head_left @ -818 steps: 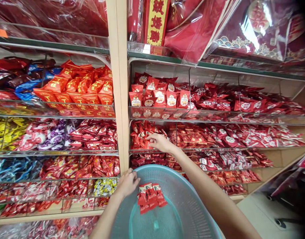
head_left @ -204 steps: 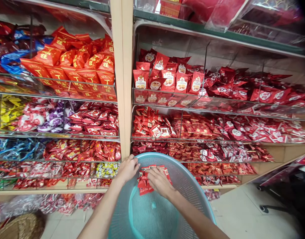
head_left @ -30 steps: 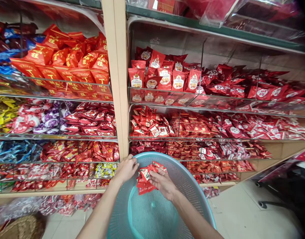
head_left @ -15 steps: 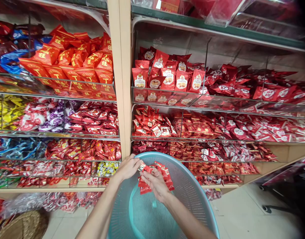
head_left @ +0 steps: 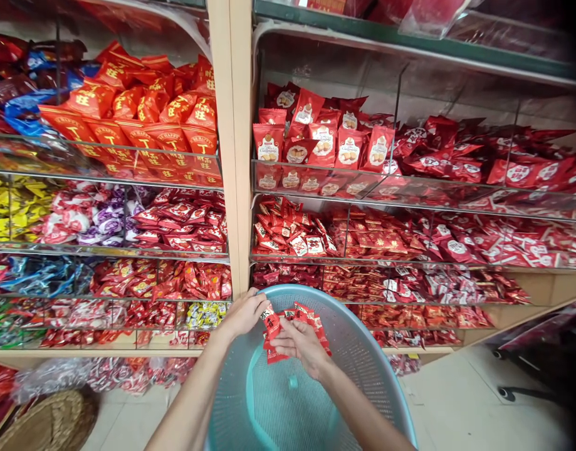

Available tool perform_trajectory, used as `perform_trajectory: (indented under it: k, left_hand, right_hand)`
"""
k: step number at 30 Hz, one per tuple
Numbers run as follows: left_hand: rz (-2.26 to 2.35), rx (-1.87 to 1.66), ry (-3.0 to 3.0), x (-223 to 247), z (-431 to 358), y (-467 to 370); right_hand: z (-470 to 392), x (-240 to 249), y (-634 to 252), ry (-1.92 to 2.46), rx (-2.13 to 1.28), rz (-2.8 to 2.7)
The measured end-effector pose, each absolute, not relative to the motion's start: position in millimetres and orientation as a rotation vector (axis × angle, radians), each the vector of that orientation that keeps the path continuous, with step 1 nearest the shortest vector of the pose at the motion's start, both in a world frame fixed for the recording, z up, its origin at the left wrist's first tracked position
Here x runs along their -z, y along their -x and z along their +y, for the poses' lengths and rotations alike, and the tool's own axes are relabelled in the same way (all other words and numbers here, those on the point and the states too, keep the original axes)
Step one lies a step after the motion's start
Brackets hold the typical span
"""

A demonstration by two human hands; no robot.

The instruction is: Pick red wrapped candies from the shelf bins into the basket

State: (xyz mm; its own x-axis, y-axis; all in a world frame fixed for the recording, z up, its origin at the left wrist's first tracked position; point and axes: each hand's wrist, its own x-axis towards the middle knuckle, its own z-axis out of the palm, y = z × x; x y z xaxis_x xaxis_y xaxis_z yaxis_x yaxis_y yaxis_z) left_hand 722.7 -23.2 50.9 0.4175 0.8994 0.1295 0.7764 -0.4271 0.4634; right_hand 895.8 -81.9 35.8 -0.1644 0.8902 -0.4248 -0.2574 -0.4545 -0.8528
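Note:
A large blue plastic basket [head_left: 386, 376] with a mesh bottom stands in front of me, tilted toward the shelves. Several small red wrapped sweets [head_left: 274, 357] are fanned out above its inside, held in my right hand [head_left: 303, 344] with the fingers closed round them. My left hand [head_left: 243, 315] is over the basket's left rim, its fingertips pinched at the upper end of one red packet [head_left: 270, 321] with a pale top and dark lettering. That packet's lower end meets my right fingers. Part of the bunch is hidden behind my right hand.
Shelves with clear dividers hold red packets [head_left: 323, 144], orange-red bags [head_left: 146, 144], yellow sweets [head_left: 22, 207] and other wrapped sweets. A wooden post [head_left: 237, 156] splits the shelving. On the floor at lower left is a woven basket [head_left: 47, 426]; a wheeled chair base [head_left: 523, 382] stands right.
The red packet between my hands has turned more upright, showing its lettering. My right hand has shifted slightly right and down. The whole view has moved a little.

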Motion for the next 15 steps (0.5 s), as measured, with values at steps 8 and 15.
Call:
perform_trajectory:
  k: [8,15]
  left_hand:
    - [1.461,-0.500,-2.348,-52.3,-25.5,-723.7]
    - [1.441,-0.479,-2.351,-50.6,-23.4,-722.2]
  right_hand:
    - [-81.8,-33.9,-900.5,1.206,-1.759,-0.957]
    - [-84.8,-28.9,-899.1,1.145,-1.850,-0.889]
